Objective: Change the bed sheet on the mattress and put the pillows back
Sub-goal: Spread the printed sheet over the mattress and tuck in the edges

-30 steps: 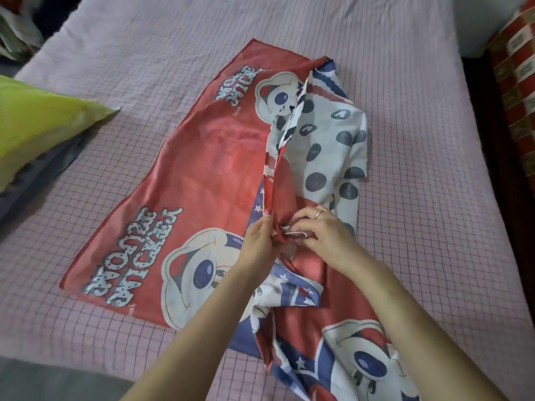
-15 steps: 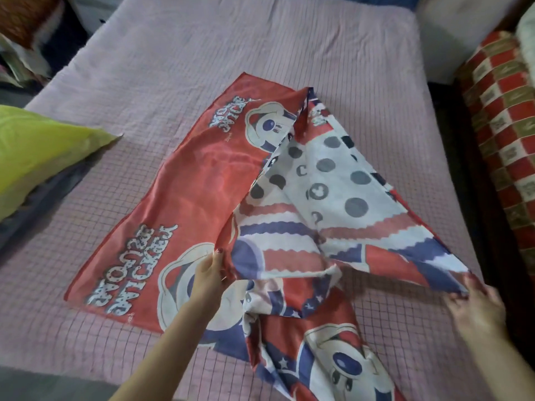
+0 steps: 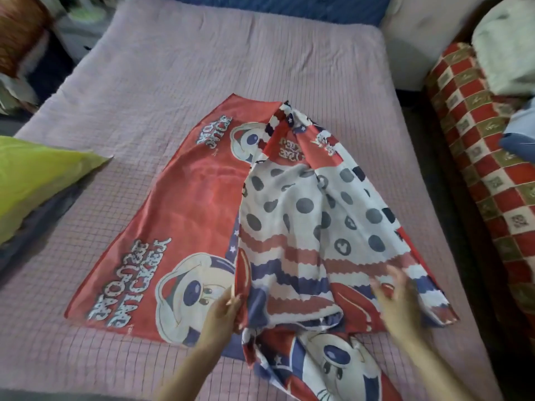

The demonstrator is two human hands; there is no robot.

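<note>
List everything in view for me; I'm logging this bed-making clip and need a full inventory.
Sheet: one, red with cartoon print, partly unfolded mid-bed.
Mattress: one, pink checked cover, fills the frame.
Pillow: one, yellow-green, left edge of the bed.
Blanket: one, red, white and gold checked, right of the bed.
Bundle: one, pale cloth, on that blanket, upper right.
Left hand: one, pinching a sheet fold.
Right hand: one, blurred, fingers spread over the sheet; grip unclear.
</note>
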